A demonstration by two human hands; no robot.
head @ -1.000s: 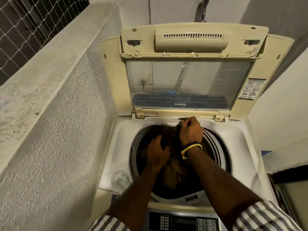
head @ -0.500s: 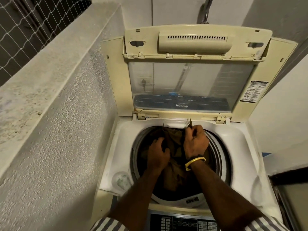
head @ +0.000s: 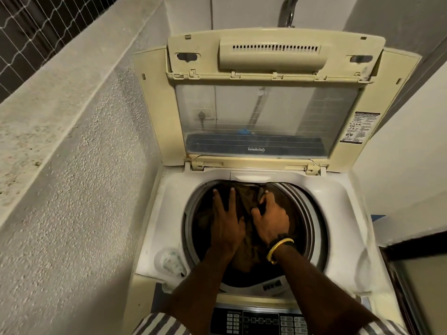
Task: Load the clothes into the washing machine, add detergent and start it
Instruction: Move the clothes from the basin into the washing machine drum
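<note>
Currently at the loading step: brown clothes [head: 244, 247] bunched inside the drum [head: 307, 213] of the top-loading washing machine [head: 343, 204], lid [head: 266, 112] raised upright at the far side.

Risks, as judged from this position:
- Fabric left riding over the far rim of the drum, where a fold sits close to the lip. Likely cause: pressing down at the centre only, without tucking the edge. Possible result: cloth caught between drum and top deck once spinning.
- Uneven pile, heaped toward the left. Likely cause: no spreading before release. Possible result: an unbalanced load.
- Detergent step skipped or mistimed; no detergent container identifiable in view.
- Control panel [head: 258, 321] at the near edge, directly under the forearms. Accidental key press possible on withdrawal.

Grip state:
- Left hand [head: 226, 226]: open, fingers straight and spread, palm down, pressing on the clothes at the left of the drum.
- Right hand [head: 272, 220]: palm down on the clothes, fingertips bent into a fold of fabric at the far side; whether pinching or merely pushing, cannot tell. Gold bangle [head: 279, 249] at the wrist.

Also present: a pale round fitting [head: 170, 261] set in the near-left corner of the top deck.
</note>
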